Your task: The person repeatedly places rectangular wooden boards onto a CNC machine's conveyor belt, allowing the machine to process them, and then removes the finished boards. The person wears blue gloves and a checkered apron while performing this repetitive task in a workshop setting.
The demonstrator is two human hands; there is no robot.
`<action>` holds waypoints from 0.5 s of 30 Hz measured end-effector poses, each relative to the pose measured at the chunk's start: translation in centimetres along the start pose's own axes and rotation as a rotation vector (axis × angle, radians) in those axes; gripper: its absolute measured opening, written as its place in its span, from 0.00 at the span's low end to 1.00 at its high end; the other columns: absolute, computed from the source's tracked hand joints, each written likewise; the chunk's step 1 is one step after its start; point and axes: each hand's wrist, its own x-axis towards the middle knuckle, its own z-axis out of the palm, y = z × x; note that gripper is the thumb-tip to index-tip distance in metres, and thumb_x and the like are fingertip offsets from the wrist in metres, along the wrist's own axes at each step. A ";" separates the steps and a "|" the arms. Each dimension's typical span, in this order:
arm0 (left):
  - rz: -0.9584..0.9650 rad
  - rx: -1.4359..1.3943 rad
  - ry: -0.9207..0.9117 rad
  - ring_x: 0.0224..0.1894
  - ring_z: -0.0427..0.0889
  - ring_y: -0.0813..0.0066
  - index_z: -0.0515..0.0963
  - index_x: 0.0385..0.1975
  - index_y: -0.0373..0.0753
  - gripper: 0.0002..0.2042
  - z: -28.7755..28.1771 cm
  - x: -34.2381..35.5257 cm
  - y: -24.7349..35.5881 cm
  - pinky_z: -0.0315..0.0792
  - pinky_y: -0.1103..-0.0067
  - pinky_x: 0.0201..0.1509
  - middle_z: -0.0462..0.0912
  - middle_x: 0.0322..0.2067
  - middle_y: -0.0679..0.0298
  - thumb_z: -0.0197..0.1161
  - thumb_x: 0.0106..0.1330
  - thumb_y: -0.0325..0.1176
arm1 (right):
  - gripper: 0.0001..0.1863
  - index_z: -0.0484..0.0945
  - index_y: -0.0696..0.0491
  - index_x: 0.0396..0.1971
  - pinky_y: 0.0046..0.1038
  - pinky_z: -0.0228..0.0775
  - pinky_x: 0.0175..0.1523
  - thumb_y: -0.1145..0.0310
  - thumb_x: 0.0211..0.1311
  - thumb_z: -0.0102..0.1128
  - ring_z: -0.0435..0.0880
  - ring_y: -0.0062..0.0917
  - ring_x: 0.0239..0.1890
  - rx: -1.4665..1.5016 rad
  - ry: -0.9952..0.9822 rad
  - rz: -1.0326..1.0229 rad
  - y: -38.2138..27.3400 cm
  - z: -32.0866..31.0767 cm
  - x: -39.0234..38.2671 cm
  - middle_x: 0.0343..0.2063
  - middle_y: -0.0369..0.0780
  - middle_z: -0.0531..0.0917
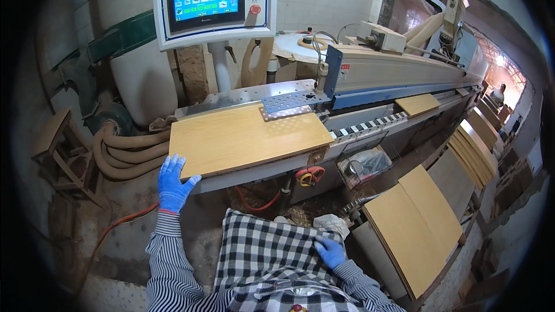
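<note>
A wood-coloured board (231, 141) lies flat on the infeed bed of a long edge-banding machine. My left hand (173, 184), in a blue glove, is at its near left corner, fingers apart and fingertips against the board's left edge. The board's far right part lies beneath a perforated blue guard plate (292, 101). My right hand (330, 252), also in a blue glove, rests on my black-and-white checked apron (272, 242). Its fingers look loosely extended, and I see nothing in them. Farther along the machine's track lies another board (417, 104).
A control screen (206, 0) with green and red buttons hangs over the bed. Boards are stacked (413, 225) at my right, with more stacks beyond. Ribbed hoses (130, 153) and a wooden stool (60, 156) stand left. Under the track hangs a wire basket (370, 164).
</note>
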 end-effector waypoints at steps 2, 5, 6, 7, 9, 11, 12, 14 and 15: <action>0.004 0.023 0.005 0.67 0.61 0.54 0.73 0.55 0.35 0.32 0.0 -0.3 -0.4 0.57 0.65 0.69 0.69 0.61 0.50 0.72 0.53 0.45 | 0.15 0.80 0.51 0.47 0.35 0.73 0.50 0.64 0.62 0.56 0.82 0.40 0.42 -0.211 0.036 -0.295 1.3 0.6 -1.5 0.39 0.46 0.83; 0.019 0.025 0.003 0.67 0.61 0.53 0.73 0.56 0.37 0.31 -0.1 -0.4 -0.7 0.55 0.64 0.69 0.68 0.62 0.51 0.71 0.53 0.46 | 0.14 0.79 0.50 0.45 0.40 0.72 0.47 0.65 0.60 0.57 0.80 0.42 0.38 -0.326 -0.026 -0.291 -1.7 0.1 -1.2 0.35 0.45 0.83; 0.027 0.010 0.005 0.67 0.60 0.52 0.73 0.56 0.38 0.31 -0.1 -0.2 -0.7 0.54 0.63 0.70 0.68 0.62 0.51 0.70 0.54 0.47 | 0.15 0.79 0.50 0.46 0.40 0.72 0.47 0.64 0.60 0.57 0.80 0.42 0.38 -0.358 -0.043 -0.274 -1.6 0.2 -1.0 0.36 0.45 0.83; 0.034 -0.005 0.007 0.67 0.60 0.51 0.73 0.56 0.38 0.31 -0.1 -0.2 -0.8 0.53 0.63 0.70 0.68 0.62 0.51 0.70 0.54 0.48 | 0.15 0.79 0.50 0.46 0.41 0.71 0.47 0.64 0.60 0.56 0.79 0.41 0.39 -0.314 -0.035 -0.266 -1.3 0.2 -1.0 0.36 0.45 0.83; 0.000 0.011 0.023 0.67 0.59 0.50 0.72 0.57 0.39 0.30 -0.2 -0.9 -1.5 0.53 0.62 0.70 0.67 0.63 0.51 0.69 0.56 0.46 | 0.15 0.79 0.50 0.46 0.40 0.71 0.47 0.63 0.60 0.56 0.79 0.41 0.39 -0.288 -0.020 -0.276 -0.9 0.2 -1.0 0.36 0.45 0.83; -0.043 -0.004 0.038 0.68 0.59 0.51 0.72 0.58 0.40 0.29 -0.4 -1.5 -2.1 0.53 0.63 0.70 0.67 0.63 0.52 0.69 0.57 0.44 | 0.15 0.79 0.50 0.46 0.40 0.71 0.47 0.63 0.61 0.55 0.79 0.41 0.39 -0.289 -0.025 -0.276 -0.8 0.3 -1.0 0.36 0.45 0.83; -0.065 -0.028 0.043 0.68 0.59 0.51 0.71 0.58 0.40 0.29 -0.4 -1.7 -2.3 0.53 0.63 0.70 0.66 0.63 0.52 0.68 0.58 0.43 | 0.15 0.79 0.50 0.46 0.40 0.71 0.47 0.63 0.61 0.55 0.79 0.41 0.39 -0.302 -0.035 -0.266 -1.0 0.2 -1.0 0.36 0.45 0.82; -0.092 -0.064 0.042 0.68 0.59 0.53 0.71 0.59 0.40 0.28 -0.2 -2.0 -2.7 0.53 0.63 0.70 0.66 0.63 0.53 0.68 0.59 0.42 | 0.15 0.80 0.50 0.46 0.40 0.72 0.47 0.63 0.61 0.55 0.79 0.41 0.39 -0.320 -0.042 -0.255 -1.0 0.2 -1.0 0.36 0.45 0.83; -0.094 -0.076 0.040 0.68 0.59 0.53 0.71 0.59 0.40 0.28 -0.1 -2.0 -2.9 0.53 0.63 0.70 0.66 0.63 0.53 0.67 0.59 0.41 | 0.15 0.80 0.49 0.46 0.40 0.72 0.47 0.63 0.61 0.55 0.79 0.41 0.38 -0.323 -0.035 -0.257 -0.9 0.2 -1.0 0.36 0.45 0.83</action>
